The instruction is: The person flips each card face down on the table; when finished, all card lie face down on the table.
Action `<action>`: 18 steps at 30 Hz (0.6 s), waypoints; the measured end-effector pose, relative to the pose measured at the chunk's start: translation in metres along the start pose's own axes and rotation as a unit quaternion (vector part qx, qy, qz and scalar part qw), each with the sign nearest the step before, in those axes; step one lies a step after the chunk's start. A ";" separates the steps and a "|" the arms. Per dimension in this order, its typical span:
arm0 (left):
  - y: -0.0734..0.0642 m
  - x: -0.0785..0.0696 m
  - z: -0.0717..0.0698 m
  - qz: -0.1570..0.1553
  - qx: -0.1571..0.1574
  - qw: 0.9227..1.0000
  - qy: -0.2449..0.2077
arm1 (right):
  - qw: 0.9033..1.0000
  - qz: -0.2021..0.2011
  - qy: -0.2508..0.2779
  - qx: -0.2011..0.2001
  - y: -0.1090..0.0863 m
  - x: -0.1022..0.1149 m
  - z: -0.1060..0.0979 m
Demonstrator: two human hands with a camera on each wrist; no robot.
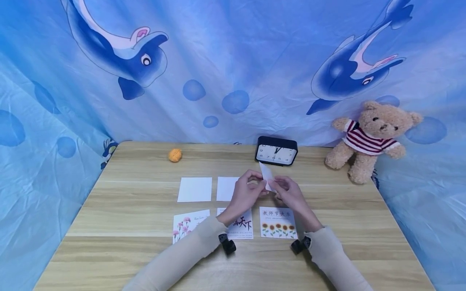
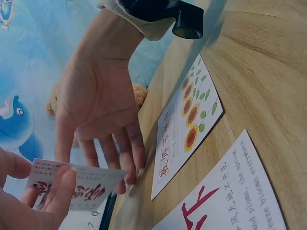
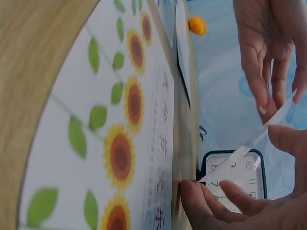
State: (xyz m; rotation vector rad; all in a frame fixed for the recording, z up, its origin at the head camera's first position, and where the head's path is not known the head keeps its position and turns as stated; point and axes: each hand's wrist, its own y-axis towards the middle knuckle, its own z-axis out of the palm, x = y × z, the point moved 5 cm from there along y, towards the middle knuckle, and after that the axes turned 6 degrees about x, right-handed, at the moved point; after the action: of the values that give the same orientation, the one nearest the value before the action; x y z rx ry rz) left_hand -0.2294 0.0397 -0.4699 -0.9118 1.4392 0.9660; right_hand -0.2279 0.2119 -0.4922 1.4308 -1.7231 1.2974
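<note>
Both hands hold one small white card (image 1: pixel 267 174) above the table, in front of the clock. Red brush lettering and small print show on the card (image 2: pixel 88 189) in the left wrist view. My left hand (image 1: pixel 248 193) pinches its near left side, with the thumb across the printed face. My right hand (image 1: pixel 291 195) grips it from the other side, thumb on the card and fingers at its edge. Seen from the right wrist, the card is nearly edge-on and tilted. Below the hands lies a sunflower card (image 1: pixel 278 222), and a card with brush lettering (image 1: pixel 242 228) is partly covered by the left forearm.
A pink-flower card (image 1: pixel 187 222) lies at the front left. Two blank white cards (image 1: pixel 194 189) form a row behind, one partly hidden by the left hand. Toward the back are an orange ball (image 1: pixel 175 155), a black clock (image 1: pixel 276 151) and a teddy bear (image 1: pixel 373 137).
</note>
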 end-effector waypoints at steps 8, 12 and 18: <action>-0.001 0.001 -0.006 0.008 -0.010 1.000 0.011 | 0.999 0.007 0.017 -0.028 0.001 -0.004 -0.013; -0.002 0.004 -0.009 0.004 -0.020 0.998 0.054 | 0.999 0.010 0.003 -0.037 0.000 -0.006 -0.021; -0.002 0.007 -0.013 -0.021 -0.038 0.991 0.126 | 0.998 0.007 -0.019 -0.051 -0.001 -0.011 -0.030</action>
State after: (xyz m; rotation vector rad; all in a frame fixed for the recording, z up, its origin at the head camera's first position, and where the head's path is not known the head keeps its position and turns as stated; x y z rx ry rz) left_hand -0.2332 0.0268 -0.4769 -1.1472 1.5960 0.9036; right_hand -0.2287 0.2439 -0.4902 1.3951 -1.8011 1.1787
